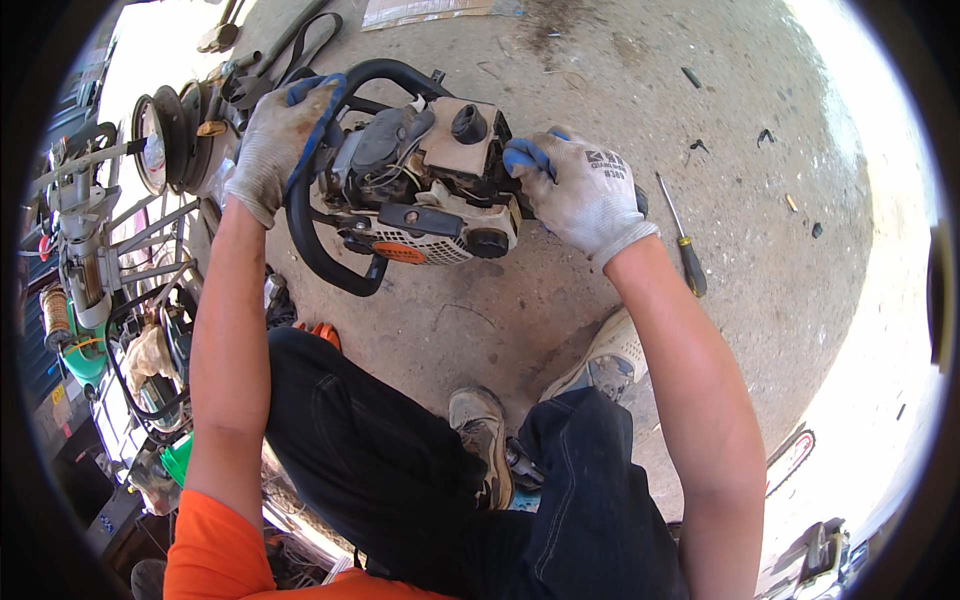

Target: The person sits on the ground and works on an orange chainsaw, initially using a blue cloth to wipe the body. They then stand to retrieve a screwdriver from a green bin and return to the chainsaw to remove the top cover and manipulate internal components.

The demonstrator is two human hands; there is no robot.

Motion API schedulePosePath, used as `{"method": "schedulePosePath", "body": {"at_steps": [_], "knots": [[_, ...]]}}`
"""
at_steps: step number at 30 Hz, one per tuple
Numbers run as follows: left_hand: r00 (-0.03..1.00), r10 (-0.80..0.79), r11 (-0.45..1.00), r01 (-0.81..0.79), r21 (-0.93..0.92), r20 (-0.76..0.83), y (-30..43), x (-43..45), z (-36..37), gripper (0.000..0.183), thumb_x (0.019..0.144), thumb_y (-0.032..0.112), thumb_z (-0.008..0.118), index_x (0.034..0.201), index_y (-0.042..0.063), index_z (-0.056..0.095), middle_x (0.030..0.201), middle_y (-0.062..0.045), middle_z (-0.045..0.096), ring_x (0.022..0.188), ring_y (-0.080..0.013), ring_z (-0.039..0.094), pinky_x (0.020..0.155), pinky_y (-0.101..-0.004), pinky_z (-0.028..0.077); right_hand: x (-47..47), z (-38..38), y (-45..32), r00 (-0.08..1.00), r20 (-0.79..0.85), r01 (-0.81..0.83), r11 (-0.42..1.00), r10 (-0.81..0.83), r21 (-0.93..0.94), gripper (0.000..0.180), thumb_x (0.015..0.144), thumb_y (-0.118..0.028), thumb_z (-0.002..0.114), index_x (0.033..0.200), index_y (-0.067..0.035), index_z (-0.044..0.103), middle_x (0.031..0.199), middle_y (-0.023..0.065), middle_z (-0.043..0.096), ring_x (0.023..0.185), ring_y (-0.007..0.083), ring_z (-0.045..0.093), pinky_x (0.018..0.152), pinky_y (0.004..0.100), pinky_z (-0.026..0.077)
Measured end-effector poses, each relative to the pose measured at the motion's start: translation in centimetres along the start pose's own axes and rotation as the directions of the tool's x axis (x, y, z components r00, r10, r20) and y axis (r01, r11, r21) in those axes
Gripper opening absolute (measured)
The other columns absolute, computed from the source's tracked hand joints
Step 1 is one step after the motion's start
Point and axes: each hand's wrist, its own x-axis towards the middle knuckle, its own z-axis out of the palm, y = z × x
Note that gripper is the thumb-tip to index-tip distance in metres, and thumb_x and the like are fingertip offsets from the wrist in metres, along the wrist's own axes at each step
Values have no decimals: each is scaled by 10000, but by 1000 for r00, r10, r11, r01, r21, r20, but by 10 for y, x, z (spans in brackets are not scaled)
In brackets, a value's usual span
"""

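Note:
A Stihl engine unit [420, 180] with its top uncovered and wires showing is before me over the concrete floor. A thick black tubular handle [298, 217] curves around its left side. My left hand [289, 135], in a whitish glove with blue-coated fingers, is closed around the upper left of that handle. My right hand [574, 184], gloved the same way, has its fingers curled at the unit's dark right end; what its fingertips hold is hidden. A round black stub [469, 124] stands on the unit's top.
A screwdriver [688, 259] lies on the floor right of my right hand. Small dark pieces [691, 77] are scattered beyond. Metal wheel rims [169, 139], tools and machine parts crowd the left. My shoes [480, 427] are below the unit. A chainsaw bar [791, 461] lies at lower right.

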Motion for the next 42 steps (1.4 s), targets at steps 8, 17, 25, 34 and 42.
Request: {"method": "schedulePosePath", "body": {"at_steps": [8,17,25,34,42], "knots": [[997,63,994,-66,88,35,-11,31,-11,318,958,195,618,1194,-18,624,930,-37,683,704,-81,638,609,-208,530,18,-14,3,993,88,-83,995,78,52,315,915,-336,546,1073,-102,688,1061,164,674,974,368,643,847,436,510],[875,423,584,-461,669,234,-6,39,-15,307,958,229,620,1171,8,640,838,-45,671,642,-72,621,535,-197,505,-4,-20,43,990,-143,26,994,-11,102,421,859,-329,615,1205,-92,641,1252,212,566,1202,381,521,1007,426,429],[998,53,992,-47,-113,47,-17,8,-10,382,924,300,673,1151,-4,631,894,-49,674,698,-78,633,600,-227,539,-18,-10,24,990,138,30,988,-9,-151,831,769,-469,731,1432,-74,422,1361,198,506,1267,384,476,1066,449,387],[989,117,786,-146,601,87,-49,-76,0,373,968,239,562,1260,8,542,1028,-162,590,806,-210,593,670,-346,474,-9,-11,32,833,523,-143,984,179,-110,685,700,-476,804,1241,-101,613,1097,158,691,1037,325,647,925,380,492],[993,-36,996,26,88,114,-55,-120,16,423,990,285,551,1277,-6,441,929,-118,580,728,-173,606,619,-315,517,-4,7,44,719,673,-122,985,174,-124,474,741,-477,746,1049,-117,726,996,156,719,964,310,683,855,397,531]]}}
